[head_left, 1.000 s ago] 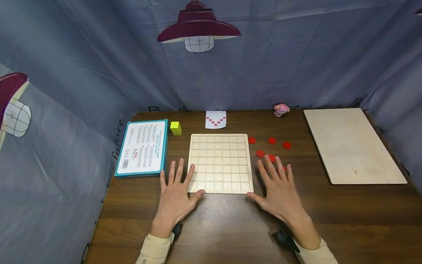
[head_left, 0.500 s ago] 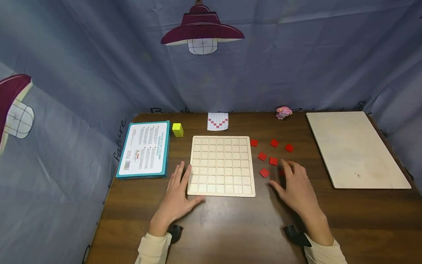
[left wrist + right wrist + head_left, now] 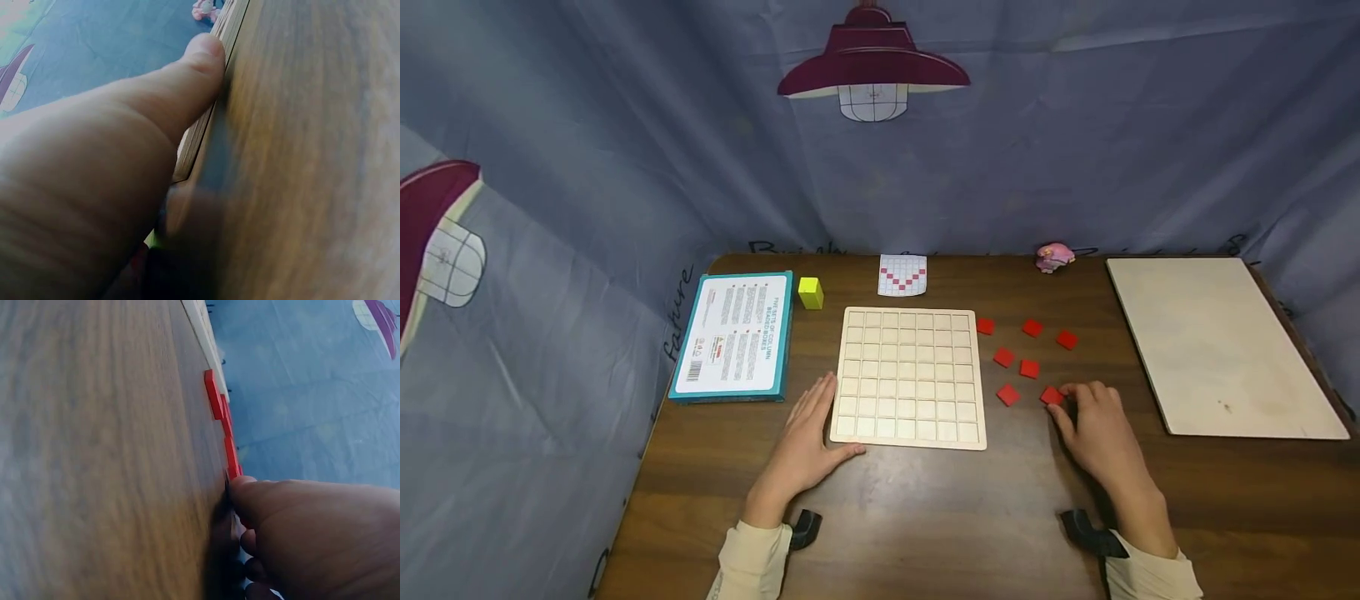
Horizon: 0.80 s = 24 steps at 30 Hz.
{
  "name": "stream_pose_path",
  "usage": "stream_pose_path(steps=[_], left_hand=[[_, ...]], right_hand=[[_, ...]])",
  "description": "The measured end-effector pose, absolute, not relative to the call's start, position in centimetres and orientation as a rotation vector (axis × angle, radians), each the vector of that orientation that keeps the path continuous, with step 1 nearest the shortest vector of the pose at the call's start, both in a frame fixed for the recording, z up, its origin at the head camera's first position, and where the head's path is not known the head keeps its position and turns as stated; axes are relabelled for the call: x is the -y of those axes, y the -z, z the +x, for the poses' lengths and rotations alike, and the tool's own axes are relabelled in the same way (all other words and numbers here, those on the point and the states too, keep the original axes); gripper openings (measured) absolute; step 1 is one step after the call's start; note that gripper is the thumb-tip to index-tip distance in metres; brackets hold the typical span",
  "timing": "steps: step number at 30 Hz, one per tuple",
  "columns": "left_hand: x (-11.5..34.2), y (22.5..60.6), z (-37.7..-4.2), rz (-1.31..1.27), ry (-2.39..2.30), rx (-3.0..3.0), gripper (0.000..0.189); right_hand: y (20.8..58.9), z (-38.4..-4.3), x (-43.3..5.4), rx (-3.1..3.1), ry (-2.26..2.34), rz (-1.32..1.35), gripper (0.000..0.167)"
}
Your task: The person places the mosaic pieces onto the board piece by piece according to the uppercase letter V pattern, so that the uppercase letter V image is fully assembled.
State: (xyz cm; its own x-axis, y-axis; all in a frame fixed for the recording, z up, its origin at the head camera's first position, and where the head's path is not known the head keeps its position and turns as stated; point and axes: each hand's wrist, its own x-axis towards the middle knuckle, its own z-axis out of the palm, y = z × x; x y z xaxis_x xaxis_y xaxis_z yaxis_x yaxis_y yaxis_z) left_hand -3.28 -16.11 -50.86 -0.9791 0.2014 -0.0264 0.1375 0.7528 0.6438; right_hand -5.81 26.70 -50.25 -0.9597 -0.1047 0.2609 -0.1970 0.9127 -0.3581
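Observation:
In the head view, my left hand [image 3: 805, 442] rests at the near left corner of a pale wooden grid board [image 3: 910, 379]. Its fingers lie straight along the board's left side, and the thumb touches the front edge, as the left wrist view also shows. My right hand [image 3: 1101, 433] pinches the nearest-right red square tile [image 3: 1051, 396] by its right corner, between thumb and index finger. That tile lies flat on the table. Several other red tiles [image 3: 1029, 368] are scattered right of the board. In the right wrist view, the thumb [image 3: 247, 494] hides the pinched tile.
Behind the board lies a paper card [image 3: 902, 276] with a red V pattern on a grid. A teal-edged box [image 3: 733, 337] and a yellow block [image 3: 811, 293] are at the left. A pink figurine [image 3: 1055, 257] and a large pale panel [image 3: 1221, 346] are at the right.
My right hand has moved rightward from beside the board to a red tile and its fingers have curled in to pinch it. My left fingers have drawn together beside the board.

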Motion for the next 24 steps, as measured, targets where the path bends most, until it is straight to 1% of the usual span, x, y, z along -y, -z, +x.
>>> stream_pose_path(steps=[8,20,24], left_hand=[[15.8,51.0,-3.3,0.266,-0.986,-2.858,0.109],[15.9,51.0,-3.2,0.265,-1.002,-2.854,0.109],[15.8,50.9,-3.1,0.258,-1.008,-2.848,0.109]], right_hand=[[50.4,-5.9,-25.3,2.782,-0.602,0.34,0.031],[49.5,-6.3,-18.9,2.819,-0.682,0.579,0.032],[49.6,-6.3,-17.1,2.824,-0.709,0.661,0.029]])
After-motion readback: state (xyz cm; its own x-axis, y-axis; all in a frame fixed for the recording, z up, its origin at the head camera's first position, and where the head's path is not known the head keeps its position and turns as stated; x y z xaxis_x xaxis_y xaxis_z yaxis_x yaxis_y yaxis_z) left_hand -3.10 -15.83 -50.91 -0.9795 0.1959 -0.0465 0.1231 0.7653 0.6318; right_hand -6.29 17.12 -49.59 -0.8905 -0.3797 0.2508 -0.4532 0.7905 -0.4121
